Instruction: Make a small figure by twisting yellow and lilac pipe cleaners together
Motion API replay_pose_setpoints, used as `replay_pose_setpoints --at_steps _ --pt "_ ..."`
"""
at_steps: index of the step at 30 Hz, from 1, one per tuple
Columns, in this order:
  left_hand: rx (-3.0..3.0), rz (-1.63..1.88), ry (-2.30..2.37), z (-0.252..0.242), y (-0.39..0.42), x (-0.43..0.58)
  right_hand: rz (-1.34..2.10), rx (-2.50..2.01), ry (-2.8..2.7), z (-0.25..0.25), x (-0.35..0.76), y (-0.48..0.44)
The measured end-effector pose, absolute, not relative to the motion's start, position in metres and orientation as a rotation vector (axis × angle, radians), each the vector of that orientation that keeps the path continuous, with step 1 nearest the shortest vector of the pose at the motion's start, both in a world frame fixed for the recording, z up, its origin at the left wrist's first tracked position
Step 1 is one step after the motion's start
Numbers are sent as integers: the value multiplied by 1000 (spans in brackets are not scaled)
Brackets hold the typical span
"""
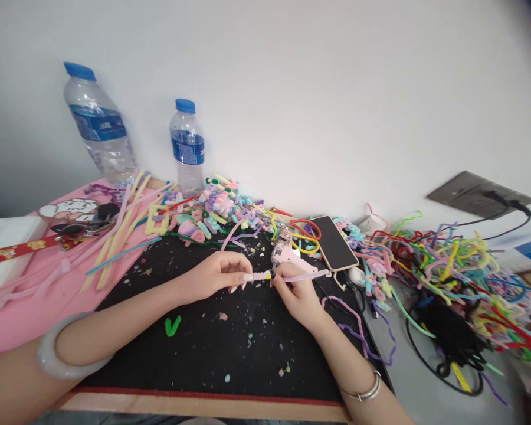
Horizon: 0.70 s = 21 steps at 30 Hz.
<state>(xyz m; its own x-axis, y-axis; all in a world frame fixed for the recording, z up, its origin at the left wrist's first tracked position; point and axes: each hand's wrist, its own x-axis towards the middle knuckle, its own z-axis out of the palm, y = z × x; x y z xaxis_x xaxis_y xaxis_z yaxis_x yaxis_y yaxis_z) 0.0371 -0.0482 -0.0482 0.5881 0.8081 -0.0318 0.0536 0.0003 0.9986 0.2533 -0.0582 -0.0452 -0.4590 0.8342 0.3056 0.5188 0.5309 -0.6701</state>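
Observation:
Between my two hands runs a pale pink pipe cleaner with a thicker, wrapped stretch on the left and a small yellow and black spot near its middle. My left hand pinches the left end with thumb and fingertips. With thumb and forefinger, my right hand grips it close to the yellow spot, and a thin pale strand passes over that hand to the right. Just behind the right hand lies a pink hot glue gun, partly hidden. A green V-shaped pipe cleaner piece lies on the black mat.
Scissors with red and yellow handles and a phone lie behind the glue gun. Bent pipe cleaners heap along the wall, with a tangled pile at right. Two water bottles stand at back left. A socket holds plugged cables.

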Motion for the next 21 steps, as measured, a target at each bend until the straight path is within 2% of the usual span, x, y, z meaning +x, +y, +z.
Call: replay_pose_setpoints --at_steps 21 --pt "1508 816 936 -50 -49 40 581 -1025 -2439 -38 251 -65"
